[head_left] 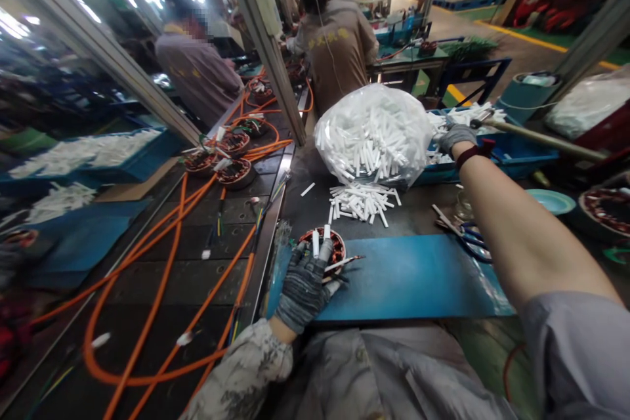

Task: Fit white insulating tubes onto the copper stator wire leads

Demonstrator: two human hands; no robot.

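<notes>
My left hand [304, 289], in a grey striped glove, grips the near left side of a round copper-wound motor stator [338, 244] at the left end of a blue mat [408, 275]. White sleeves stand up by its fingers, and a wire lead with a white sleeve sticks out to the right. My right hand [455, 136], gloved the same way, is stretched out over the blue bin [522, 167] of white tubes, beside a clear plastic bag [371, 134] full of such tubes. Its fingertips are not clear enough to show whether they hold anything.
Loose white tubes [364, 202] spill out before the bag. Pliers [472, 239] and a pale green dish [551, 201] lie at the right. Left, orange cables [170, 275] and several stators [235, 172] cover a line. A metal post [268, 46] rises ahead; co-workers sit beyond.
</notes>
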